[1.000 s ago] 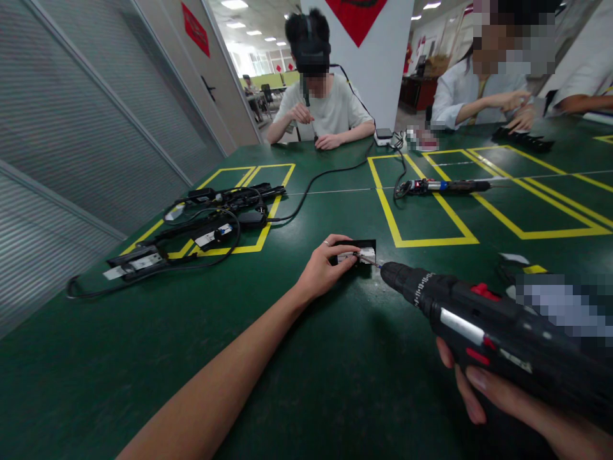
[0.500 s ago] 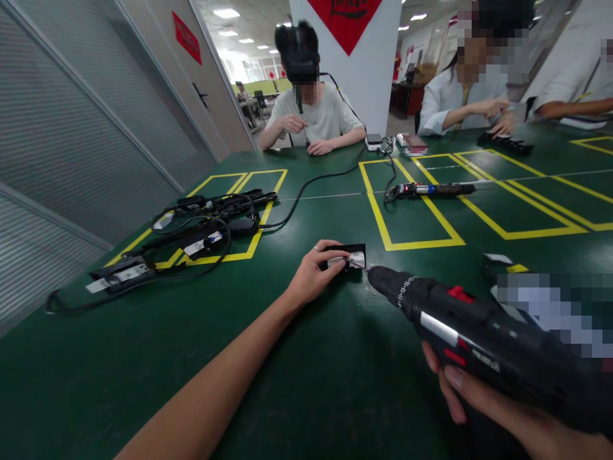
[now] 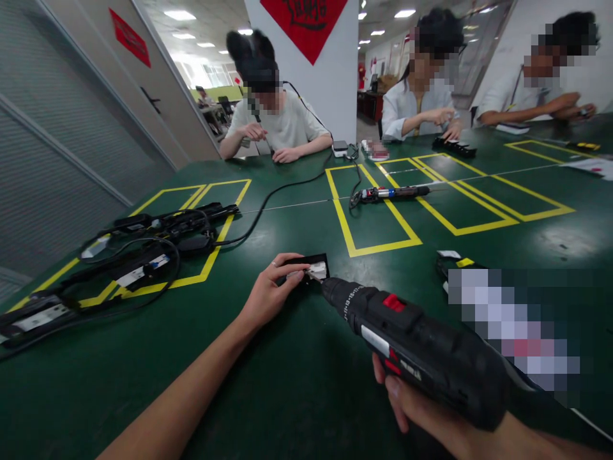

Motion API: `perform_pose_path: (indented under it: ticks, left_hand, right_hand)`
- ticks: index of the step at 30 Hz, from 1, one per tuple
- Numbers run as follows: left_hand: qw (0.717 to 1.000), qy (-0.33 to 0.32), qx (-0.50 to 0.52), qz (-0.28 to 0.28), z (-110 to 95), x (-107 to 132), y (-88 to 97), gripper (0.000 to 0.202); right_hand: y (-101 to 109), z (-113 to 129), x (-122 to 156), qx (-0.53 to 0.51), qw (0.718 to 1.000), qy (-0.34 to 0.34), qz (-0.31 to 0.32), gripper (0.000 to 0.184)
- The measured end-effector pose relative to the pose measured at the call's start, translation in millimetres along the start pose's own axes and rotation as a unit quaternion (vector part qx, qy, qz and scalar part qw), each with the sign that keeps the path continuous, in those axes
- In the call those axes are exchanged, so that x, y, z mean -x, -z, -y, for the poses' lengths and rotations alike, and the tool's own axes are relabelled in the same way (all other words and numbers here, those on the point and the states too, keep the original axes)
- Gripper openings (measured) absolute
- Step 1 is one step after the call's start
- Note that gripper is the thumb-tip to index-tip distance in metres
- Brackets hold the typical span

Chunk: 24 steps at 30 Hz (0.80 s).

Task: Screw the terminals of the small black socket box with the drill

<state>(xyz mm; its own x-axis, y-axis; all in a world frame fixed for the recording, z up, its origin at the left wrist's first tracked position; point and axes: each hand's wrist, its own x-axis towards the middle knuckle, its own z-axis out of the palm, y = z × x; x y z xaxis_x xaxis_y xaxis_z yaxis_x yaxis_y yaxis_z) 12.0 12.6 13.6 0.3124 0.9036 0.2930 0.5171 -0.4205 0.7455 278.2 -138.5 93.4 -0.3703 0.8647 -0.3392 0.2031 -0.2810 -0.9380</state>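
Note:
My right hand (image 3: 407, 399) grips a black cordless drill (image 3: 407, 338) with red switches, its fingers wrapped under the body. The thin bit points left and overlaps the near side of a small black rectangular case (image 3: 324, 259) on the table. Inside that case lies a white piece (image 3: 317, 270). My left hand (image 3: 271, 291), closed, holds the case from its left side. Its thumb and forefinger come together close to the bit tip; what lies between them is too small to make out.
Black bars with cables (image 3: 148, 246) lie at left on the green table (image 3: 268, 396), across yellow tape rectangles. A corded pen-like tool (image 3: 395, 193) rests farther back. At right sits a blurred packet (image 3: 507, 319). Several people (image 3: 282, 121) sit across the table.
My view has turned right, so everything sits farther left in the picture. The drill has moved closer to my left hand, and its bit now overlaps the case.

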Motion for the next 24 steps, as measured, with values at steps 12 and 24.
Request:
perform_pose_path:
  ticks: [12,24]
  left_hand:
    - [1.000,-0.003,0.001,0.003,0.2,0.7,0.6,0.024]
    - [1.000,-0.008,0.000,-0.011,1.2,2.5,0.7,0.023]
  right_hand:
    - [0.6,-4.1,-1.4,-0.019,1.000,-0.010,0.000,0.020]
    - [-2.6,-9.8,0.0,0.020,0.999,0.019,-0.019,0.024]
